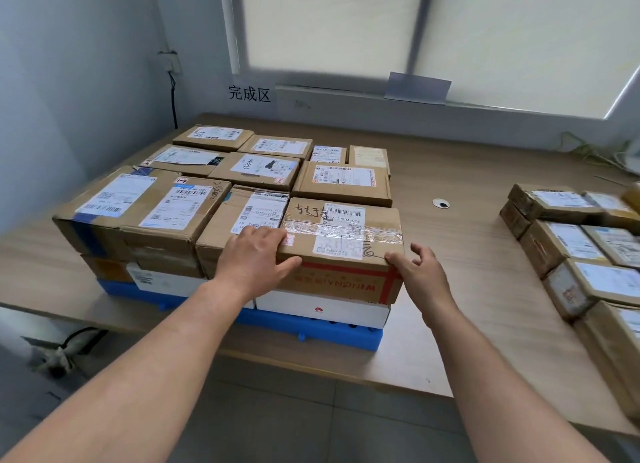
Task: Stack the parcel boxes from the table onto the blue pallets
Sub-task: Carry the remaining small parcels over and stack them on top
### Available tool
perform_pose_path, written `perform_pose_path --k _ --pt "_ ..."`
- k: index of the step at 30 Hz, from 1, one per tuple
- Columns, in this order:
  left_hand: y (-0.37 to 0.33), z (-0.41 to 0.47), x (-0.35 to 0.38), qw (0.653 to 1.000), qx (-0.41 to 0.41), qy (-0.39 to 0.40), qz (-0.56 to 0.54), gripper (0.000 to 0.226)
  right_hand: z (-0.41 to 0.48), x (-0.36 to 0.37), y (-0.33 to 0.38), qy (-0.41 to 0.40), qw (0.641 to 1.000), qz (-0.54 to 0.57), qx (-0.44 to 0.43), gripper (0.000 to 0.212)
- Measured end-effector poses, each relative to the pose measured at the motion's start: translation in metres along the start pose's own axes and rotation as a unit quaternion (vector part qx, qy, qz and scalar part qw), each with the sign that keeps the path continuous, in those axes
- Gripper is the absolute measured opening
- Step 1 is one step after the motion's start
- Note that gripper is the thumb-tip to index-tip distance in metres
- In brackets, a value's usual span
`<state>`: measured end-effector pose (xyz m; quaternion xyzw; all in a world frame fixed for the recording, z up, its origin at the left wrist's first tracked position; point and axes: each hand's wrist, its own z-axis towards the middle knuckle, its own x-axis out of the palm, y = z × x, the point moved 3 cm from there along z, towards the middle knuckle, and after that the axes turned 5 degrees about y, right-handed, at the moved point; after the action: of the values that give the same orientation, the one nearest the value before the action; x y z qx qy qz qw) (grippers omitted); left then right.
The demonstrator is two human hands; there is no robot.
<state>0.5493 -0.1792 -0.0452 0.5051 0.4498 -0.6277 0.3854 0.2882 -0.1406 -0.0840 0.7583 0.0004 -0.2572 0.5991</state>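
Hands: left hand lies over the near-left top edge of the box, fingers fairly flat on the lid, thumb down the front face. Right hand is at the near-right corner, thumb on the edge, other fingers loosely spread clear of the side wall. Neither is clamped; both look like a press or nudge contact, set a box-width apart.

Object: brown cardboard parcel box with clear tape across the lid and a red tape band on its front. It sits at the near-right corner of the top layer of the stack, on a flat white carton with a small red logo, which lies on the blue plastic pallet. Its left wall is against a neighbouring brown box with a white label.

Handling (judgement): stiff corrugated walls, taped shut, so it should take side pressure without caving. Weight unknown. The taped lid is slick, the bare cardboard sides better for grip. Best hold: palms on the two short side walls, low down. It overhangs the white carton slightly on the right, so squaring it up seems the step in hand.

Surroundings: the pallet rests on the light wood-grain bench. More brown labelled parcels wait at the bench's right end, well apart.
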Motion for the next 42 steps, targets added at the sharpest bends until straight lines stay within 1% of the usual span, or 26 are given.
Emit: perform_pose_path --k 3,6,11,15,19,24,29,33,36,42 --pt "-0.003 0.002 -0.004 0.999 0.006 -0.026 -0.034 0.062 -0.005 -0.008 0.01 -0.042 0.994 -0.086 -0.051 0.067" --pt "-0.014 0.001 -0.008 0.995 0.031 -0.076 -0.054 0.058 -0.015 -0.012 0.02 -0.084 0.979 -0.163 -0.094 0.061" --pt "-0.046 -0.003 -0.009 0.984 0.1 -0.134 -0.062 0.053 -0.04 -0.019 0.026 -0.13 0.933 -0.297 -0.153 0.046" --pt "-0.069 -0.01 -0.003 0.978 0.134 -0.147 -0.067 0.052 -0.052 -0.029 0.017 -0.155 0.902 -0.359 -0.18 0.035" --pt "-0.094 -0.015 -0.002 0.975 0.151 -0.142 -0.076 0.048 -0.059 -0.047 0.006 -0.2 0.878 -0.375 -0.22 0.028" --pt "-0.132 -0.022 -0.001 0.972 0.167 -0.151 -0.067 0.044 -0.064 -0.081 -0.005 -0.24 0.857 -0.376 -0.258 0.029" --pt "-0.188 -0.033 0.011 0.977 0.162 -0.118 -0.068 0.047 -0.071 -0.125 -0.027 -0.249 0.853 -0.377 -0.263 0.032" --pt "-0.246 -0.045 0.02 0.974 0.18 -0.125 -0.06 0.04 -0.081 -0.172 -0.048 -0.246 0.851 -0.394 -0.246 0.034" --pt "-0.288 -0.053 0.023 0.972 0.188 -0.124 -0.067 0.042 -0.09 -0.207 -0.062 -0.25 0.85 -0.4 -0.235 0.034" --pt "-0.366 -0.069 0.036 0.97 0.208 -0.115 -0.06 0.049 -0.106 -0.273 -0.089 -0.269 0.844 -0.392 -0.249 0.033"
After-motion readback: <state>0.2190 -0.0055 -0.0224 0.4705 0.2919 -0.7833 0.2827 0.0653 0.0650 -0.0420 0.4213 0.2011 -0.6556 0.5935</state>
